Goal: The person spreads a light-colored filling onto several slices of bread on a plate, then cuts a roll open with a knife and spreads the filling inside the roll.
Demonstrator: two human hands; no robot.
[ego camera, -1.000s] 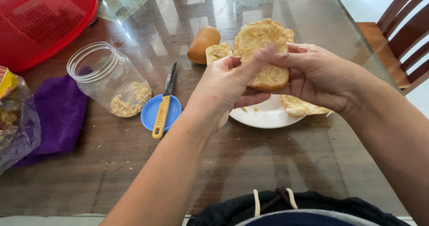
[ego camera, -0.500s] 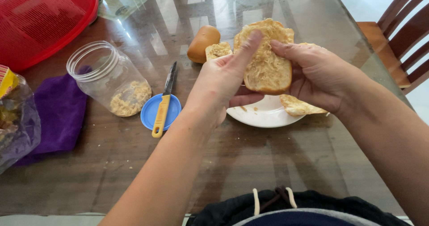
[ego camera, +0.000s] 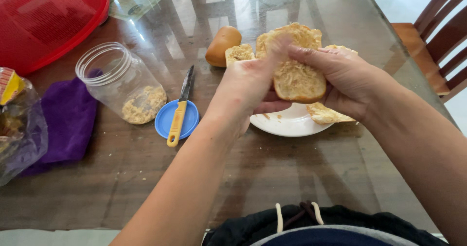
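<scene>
split bun [ego camera: 297,78] held cut face up, long axis running away from the fingers. left hand [ego camera: 248,88] thumb presses its filling; right hand [ego camera: 343,78] fingers curl around its far edge.

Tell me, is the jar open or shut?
Open. The jar lies tipped with no lid on; its blue lid sits beside it under the knife.

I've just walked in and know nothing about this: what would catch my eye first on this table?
Front and centre, the left hand and right hand together hold a split bread bun spread with pale crumbly filling above a round white plate. To the left, a clear plastic jar lying tilted holds more filling, beside a yellow-handled knife resting on a round blue lid.
</scene>
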